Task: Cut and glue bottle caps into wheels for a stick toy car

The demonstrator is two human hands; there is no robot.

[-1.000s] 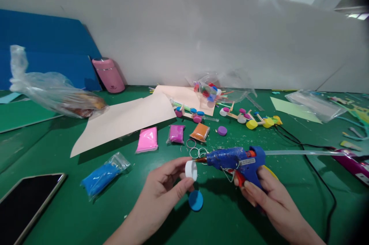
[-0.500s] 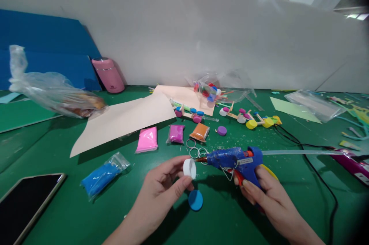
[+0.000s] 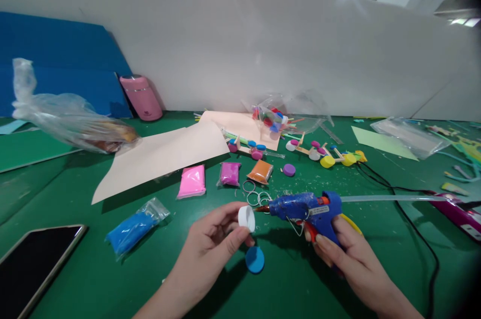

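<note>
Reading the clock from the white cap (image 3: 246, 219), shows a dark phone (image 3: 39, 269) and a bagged blue packet (image 3: 135, 228) toward nine, then a pink packet (image 3: 191, 182) at ten. Holding the white cap between thumb and fingers of the left hand (image 3: 208, 246), at that hand's two o'clock, hollow side turned right. Shows a magenta packet (image 3: 230, 174) at eleven, a blue disc (image 3: 255, 260) near six, an orange packet (image 3: 260, 172) between twelve and one. Aiming the nozzle (image 3: 264, 208) at the cap's upper rim from the right; cannot tell whether touching. Gripping the blue glue gun (image 3: 295, 206) at three, right hand (image 3: 351, 249) wrapped around handle, cap beyond the nozzle at nine from that hand.
</note>
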